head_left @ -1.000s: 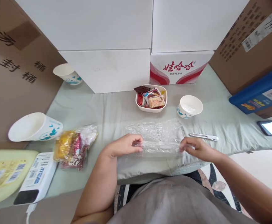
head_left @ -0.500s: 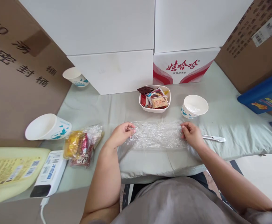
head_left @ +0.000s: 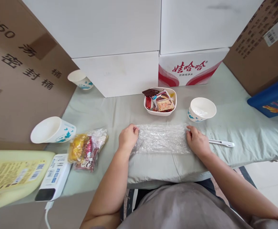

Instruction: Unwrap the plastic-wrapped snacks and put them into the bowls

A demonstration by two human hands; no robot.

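A sheet of crinkled clear plastic film (head_left: 162, 138) lies stretched flat on the green cloth between my two hands. My left hand (head_left: 128, 137) pinches its left end near the top corner, fingers closed. At the opposite end, my right hand (head_left: 197, 140) grips the upper right corner between thumb and forefinger. Just beyond the film sits a white tub (head_left: 160, 113) filled with wrapped snacks (head_left: 165, 104). A paper bowl (head_left: 202, 109) with blue leaf print stands behind my right hand, some clear plastic inside it. Beside that hand lies a white utility knife (head_left: 222, 142).
White cartons (head_left: 129, 73) wall off the back. To the left are a tipped paper bowl (head_left: 54, 130), a bag of snacks (head_left: 88, 149), a white power bank (head_left: 54, 178) with a cable and a yellow jug (head_left: 14, 175). A blue box (head_left: 272, 98) stands at right.
My left hand has turned and closed more at the film's left end. The film looks flatter and straighter. The whole view has shifted slightly, with things now a little further right.
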